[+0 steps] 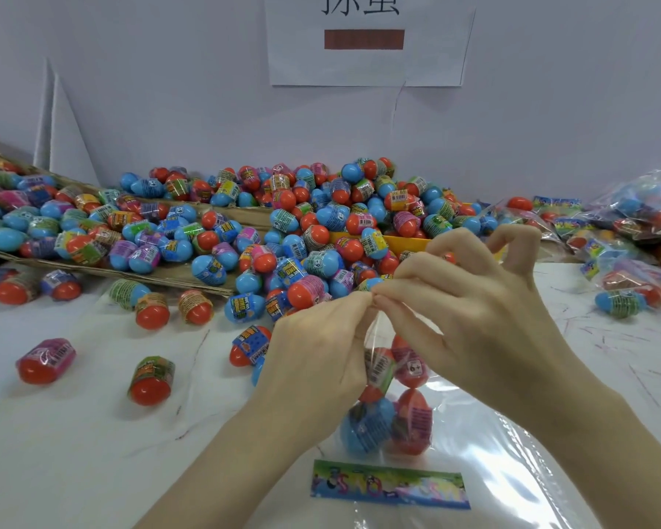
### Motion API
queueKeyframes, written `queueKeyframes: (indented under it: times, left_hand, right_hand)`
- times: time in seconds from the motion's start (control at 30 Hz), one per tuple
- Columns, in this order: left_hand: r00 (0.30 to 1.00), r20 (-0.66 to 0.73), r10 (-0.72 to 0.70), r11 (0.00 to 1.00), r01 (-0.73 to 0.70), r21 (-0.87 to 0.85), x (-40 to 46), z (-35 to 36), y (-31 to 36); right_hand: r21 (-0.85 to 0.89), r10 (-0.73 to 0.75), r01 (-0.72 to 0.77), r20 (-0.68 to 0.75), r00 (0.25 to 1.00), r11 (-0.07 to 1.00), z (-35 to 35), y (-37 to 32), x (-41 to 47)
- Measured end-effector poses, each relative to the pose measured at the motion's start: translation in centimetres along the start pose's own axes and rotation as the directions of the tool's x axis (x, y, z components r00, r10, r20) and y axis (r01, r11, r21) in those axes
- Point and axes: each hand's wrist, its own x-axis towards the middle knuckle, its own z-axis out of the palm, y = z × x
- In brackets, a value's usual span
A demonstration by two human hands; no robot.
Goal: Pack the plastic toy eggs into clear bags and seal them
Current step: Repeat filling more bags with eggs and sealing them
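White sheeting covers the table [73, 452], and a pale wall behind it carries a paper sign [367, 40] cut off at the top edge, so its characters are only half readable. Both hands meet over the middle of the table at the mouth of a clear bag [378, 379]. The left hand [317, 360] has its fingers curled, thumb and fingertips pinching the top of the film. The right hand [470, 299] pinches the same spot with thumb and forefinger, touching the left fingertips, while its other fingers arch up and apart. The bag hangs below the pinch with several toy eggs [394, 406] inside, red and blue ones stacked; how many I cannot tell, since the left hand hides part of them. A printed header card [390, 484] lies flat under glossy plastic just in front of the bag. A heap of loose eggs [313, 231] spreads across the back, spilling off a flattened cardboard sheet [191, 278] on the left. Filled bags [634, 223] pile up at the far right, blurred and cut off by the frame
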Motion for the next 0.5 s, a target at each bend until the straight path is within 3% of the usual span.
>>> queueKeyframes:
  times: [0.23, 0.5]
  left_hand:
    - [1.0, -0.023, 0.006, 1.0, -0.005, 0.019, 0.04, 0.01, -0.03]
    - [0.997, -0.057, 0.05, 0.999, -0.05, 0.014, -0.04, 0.01, 0.12]
  right_hand:
    - [-0.09, -0.047, 0.046, -0.014, 0.999, 0.995, 0.35, -0.3, 0.07]
    - [-0.038, 0.044, -0.046, -0.06, 0.997, 0.998, 0.94, -0.56, 0.1]
